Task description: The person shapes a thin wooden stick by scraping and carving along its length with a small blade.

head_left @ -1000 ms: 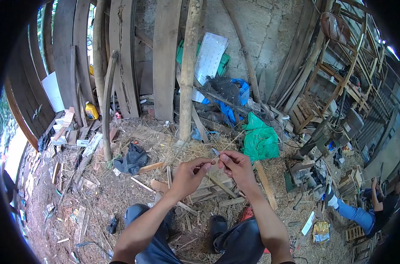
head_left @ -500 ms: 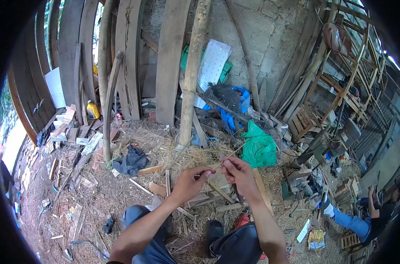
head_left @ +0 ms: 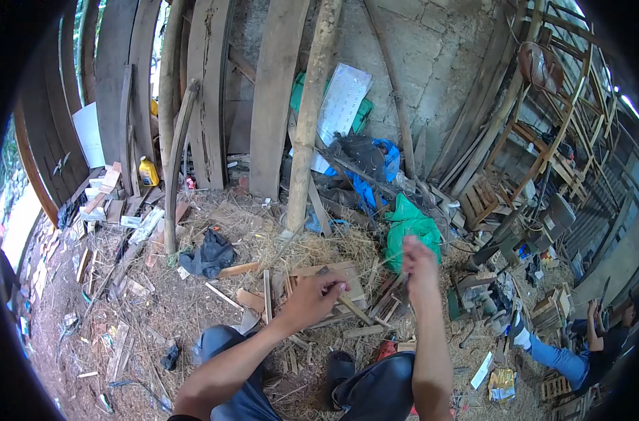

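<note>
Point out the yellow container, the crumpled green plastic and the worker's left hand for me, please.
Yellow container (head_left: pixel 148 172): head view, on the middle of its body.
Crumpled green plastic (head_left: pixel 408 222): head view, on its upper folds.
Left hand (head_left: pixel 310 300): head view, on the back of the hand.

Rough grey wall (head_left: pixel 439 77) beyond upright wooden planks (head_left: pixel 277 105), straw-littered dirt floor (head_left: pixel 166 300), bright daylight (head_left: pixel 23 221) at far left.

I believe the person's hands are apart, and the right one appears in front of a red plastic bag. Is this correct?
Not quite: in the head view the plastic bag is green, not red. The left hand and right hand are apart, the right one appearing in front of it.
</note>
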`<state>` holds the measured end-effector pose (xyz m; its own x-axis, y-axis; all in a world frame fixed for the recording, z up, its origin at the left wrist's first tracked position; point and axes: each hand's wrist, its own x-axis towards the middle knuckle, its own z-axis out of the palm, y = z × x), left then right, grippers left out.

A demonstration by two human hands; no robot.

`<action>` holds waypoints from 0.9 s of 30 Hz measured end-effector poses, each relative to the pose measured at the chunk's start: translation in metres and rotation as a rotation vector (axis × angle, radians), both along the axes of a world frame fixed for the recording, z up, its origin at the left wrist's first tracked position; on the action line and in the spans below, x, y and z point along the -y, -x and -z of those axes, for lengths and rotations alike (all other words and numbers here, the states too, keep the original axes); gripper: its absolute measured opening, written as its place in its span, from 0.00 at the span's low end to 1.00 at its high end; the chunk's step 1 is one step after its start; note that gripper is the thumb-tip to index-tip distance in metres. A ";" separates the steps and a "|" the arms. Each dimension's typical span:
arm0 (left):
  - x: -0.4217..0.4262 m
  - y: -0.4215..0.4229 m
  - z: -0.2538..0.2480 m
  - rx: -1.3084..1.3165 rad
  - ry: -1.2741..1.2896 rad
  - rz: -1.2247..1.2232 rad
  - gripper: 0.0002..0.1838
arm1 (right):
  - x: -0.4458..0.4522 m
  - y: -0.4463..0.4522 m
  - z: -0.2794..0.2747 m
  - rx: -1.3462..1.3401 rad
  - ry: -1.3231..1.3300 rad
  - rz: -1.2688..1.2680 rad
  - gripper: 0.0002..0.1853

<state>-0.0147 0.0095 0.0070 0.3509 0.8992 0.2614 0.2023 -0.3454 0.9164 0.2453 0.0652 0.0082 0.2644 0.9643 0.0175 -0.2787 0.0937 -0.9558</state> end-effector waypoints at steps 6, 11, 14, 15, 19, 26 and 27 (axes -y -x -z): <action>-0.011 0.009 0.009 0.094 0.103 -0.012 0.11 | 0.014 0.000 -0.006 0.017 -0.020 -0.024 0.08; -0.011 0.003 0.010 0.076 0.033 -0.078 0.11 | 0.041 0.081 -0.021 0.135 0.001 -0.446 0.12; -0.001 0.002 -0.006 0.017 -0.011 -0.114 0.11 | 0.036 0.080 -0.015 0.177 0.010 -0.514 0.12; -0.001 0.002 -0.004 0.013 -0.011 -0.112 0.11 | 0.032 0.075 -0.012 0.162 0.026 -0.473 0.12; 0.002 0.002 -0.002 -0.029 -0.121 -0.126 0.09 | 0.022 0.052 -0.014 0.051 0.076 -0.398 0.12; 0.000 -0.007 0.008 -0.031 -0.335 -0.268 0.09 | 0.032 0.083 0.001 0.148 0.034 -0.529 0.11; 0.001 -0.007 0.008 -0.036 -0.331 -0.270 0.09 | 0.033 0.082 0.001 0.143 0.038 -0.531 0.11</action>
<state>-0.0076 0.0086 -0.0005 0.1290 0.8295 0.5433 0.3553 -0.5502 0.7557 0.1630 0.0322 0.0069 -0.2615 0.9650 -0.0196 -0.1456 -0.0595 -0.9875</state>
